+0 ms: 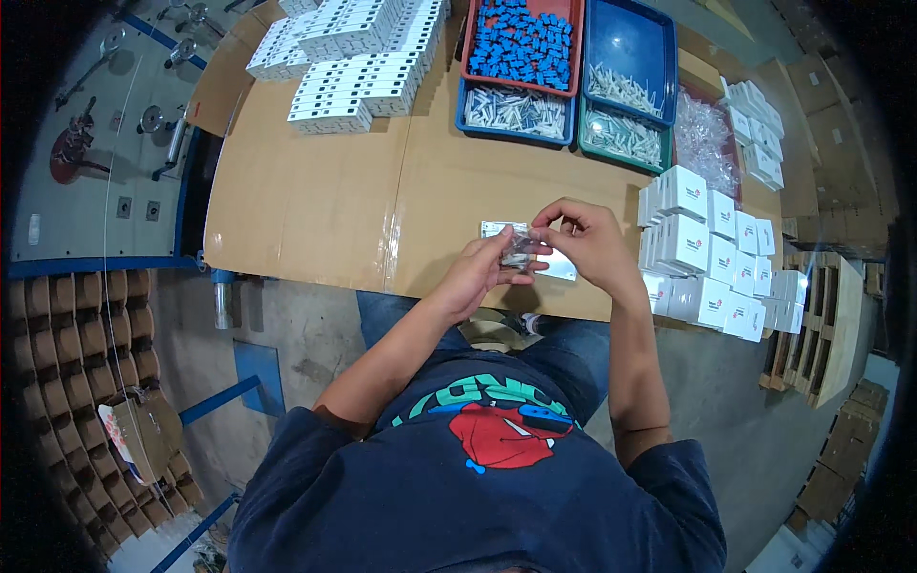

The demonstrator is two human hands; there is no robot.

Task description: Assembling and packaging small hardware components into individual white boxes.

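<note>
L hand (470, 277): clamped on clear bag (519, 250), w/ thumb on near face & fingertips spread beneath, from L side.
R hand (590, 246): pinching same bag at upper R edge btwn thumb & index, w/ other fingers curled in.
Clear bag: held up btwn both hands, just above front part of tbl; small pcs inside, too blurred to ID.
White piece (560, 266): lying on tbl under hands, partly covered by them; card or box, can't tell.
Tbl (306, 205): topped w/ brown cardbd, taped along seam.
Red tray (471, 65): full of small blue plastic parts, at back of tbl.
Blue trays (626, 21): one just in front of red tray, one to its R, both w/ thin white pcs.
Green tray (597, 153): also w/ white pcs, in front of R-hand blue one.
Clear bags pile (705, 143): heaped R of trays.
White boxes, back L (330, 100): stacked in rows.
White boxes, R (686, 244): stacked near R edge of tbl, beside R forearm.
Pallet (829, 334): wooden, off to R, beyond tbl.
</note>
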